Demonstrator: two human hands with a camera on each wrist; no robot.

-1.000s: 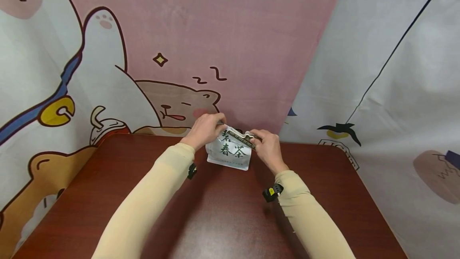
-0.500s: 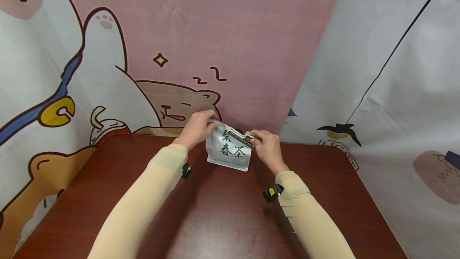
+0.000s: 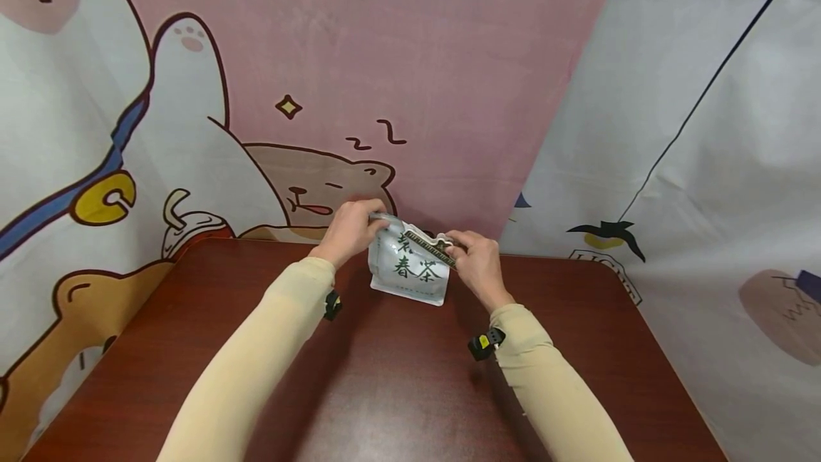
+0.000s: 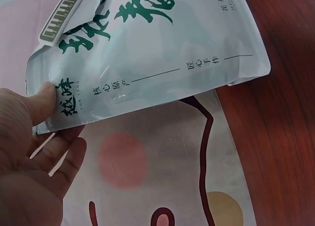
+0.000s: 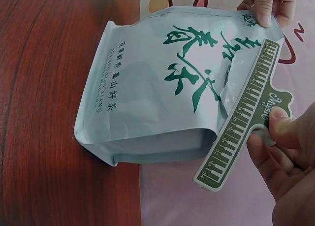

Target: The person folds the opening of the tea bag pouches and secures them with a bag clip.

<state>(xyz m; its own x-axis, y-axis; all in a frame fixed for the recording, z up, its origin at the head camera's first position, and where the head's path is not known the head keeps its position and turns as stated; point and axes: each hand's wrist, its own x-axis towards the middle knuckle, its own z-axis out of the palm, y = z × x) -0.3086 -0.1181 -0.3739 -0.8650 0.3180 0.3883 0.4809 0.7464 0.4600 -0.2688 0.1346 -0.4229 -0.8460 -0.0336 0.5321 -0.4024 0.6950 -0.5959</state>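
A white tea bag (image 3: 410, 282) with green Chinese characters stands at the table's far side, between the two hands. Across its folded top lies a long green-and-white clip (image 5: 239, 113) printed with piano keys and the word "Music". My right hand (image 5: 290, 154) pinches the clip's handle between thumb and fingers. At the bag's upper left corner, my left hand (image 4: 29, 142) grips the white film, thumb in front and fingers behind. That corner sticks out past the end of the clip, while the folded part shows creases beside the clip's edge.
The reddish-brown table (image 3: 398, 376) reaches back to a cartoon-printed cloth (image 3: 462, 91). A dark wrist camera (image 3: 486, 343) sits on the right sleeve, and another on the left.
My left hand has shifted left from the clip's end to the bag's upper left corner, which now shows more. The right hand, the clip and the bag have hardly moved.
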